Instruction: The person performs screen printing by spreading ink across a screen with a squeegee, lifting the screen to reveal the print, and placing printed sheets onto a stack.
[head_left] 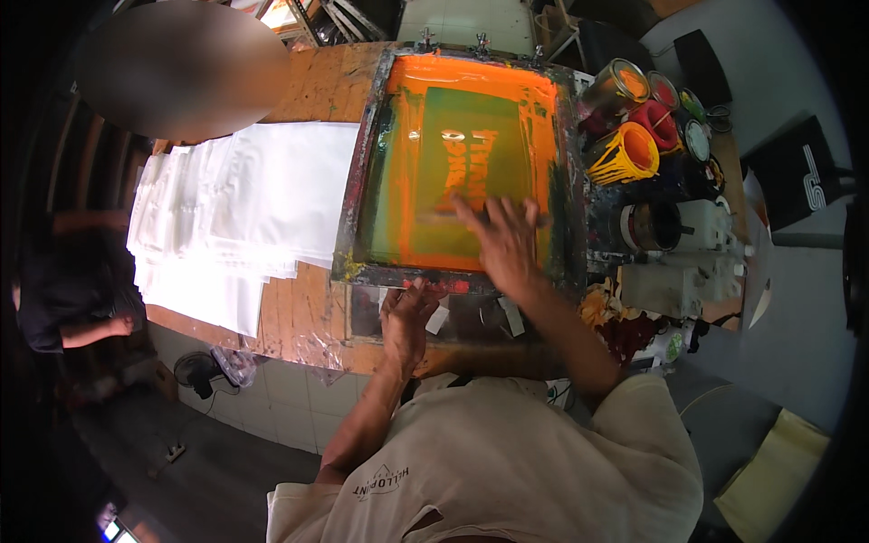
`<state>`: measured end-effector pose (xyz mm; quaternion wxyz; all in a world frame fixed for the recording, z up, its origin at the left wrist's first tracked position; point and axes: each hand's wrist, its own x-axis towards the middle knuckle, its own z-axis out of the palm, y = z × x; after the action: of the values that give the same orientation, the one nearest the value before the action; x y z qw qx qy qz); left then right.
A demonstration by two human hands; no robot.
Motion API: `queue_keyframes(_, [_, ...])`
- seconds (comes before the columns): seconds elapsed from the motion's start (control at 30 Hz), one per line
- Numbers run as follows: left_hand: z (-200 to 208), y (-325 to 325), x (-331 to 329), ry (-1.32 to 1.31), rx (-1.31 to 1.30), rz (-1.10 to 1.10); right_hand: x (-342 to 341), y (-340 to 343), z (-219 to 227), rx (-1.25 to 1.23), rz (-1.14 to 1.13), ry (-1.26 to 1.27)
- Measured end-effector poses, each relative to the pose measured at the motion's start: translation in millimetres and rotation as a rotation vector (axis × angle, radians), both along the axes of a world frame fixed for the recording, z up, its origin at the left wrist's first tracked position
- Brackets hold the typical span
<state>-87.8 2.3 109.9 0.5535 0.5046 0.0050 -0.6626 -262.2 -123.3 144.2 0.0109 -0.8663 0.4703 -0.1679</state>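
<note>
A screen-printing frame (351, 204) lies in front of me, its mesh (407, 172) green with orange ink smeared along the top and sides. Orange lettering shows in the middle of the mesh. At the frame's near edge, my left hand (405, 323) is closed on the rim, with the fingertips on top. My right hand (509, 240) is over the lower half of the mesh, its fingers bent over a thin, blurred bar that looks like a squeegee (436, 217). The hand hides most of that bar.
White plastic sheets (226, 199) lie in overlapping stacks at the left. Open ink cans (629, 154) crowd the right side, near stained rags (611, 312) and translucent jugs (665, 285). Clamps (482, 43) line the frame's far edge. Another person's arm (98, 331) shows at far left.
</note>
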Motion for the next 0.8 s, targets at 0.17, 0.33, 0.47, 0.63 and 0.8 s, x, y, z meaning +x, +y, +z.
queue_keyframes(0.17, [28, -11, 4, 0.004, -0.197, -0.037, 2, 56, 55, -0.011, -0.061, 0.076])
queue_keyframes(0.33, [101, -47, 2, 0.051, -0.452, 0.028, 6, 12, 117, -0.255, -0.045, -0.088])
queue_keyframes(0.47, [89, -109, 34, -0.019, -0.81, -0.153, -1, -52, 172, -0.434, -0.006, -0.146])
queue_keyframes(0.63, [-58, -169, 80, -1.645, 0.079, -0.395, 1, -111, 217, -0.277, 0.038, -0.091])
queue_keyframes(0.8, [-82, -176, 60, -1.84, 0.081, -0.651, 13, -125, 272, -0.034, -0.08, -0.147])
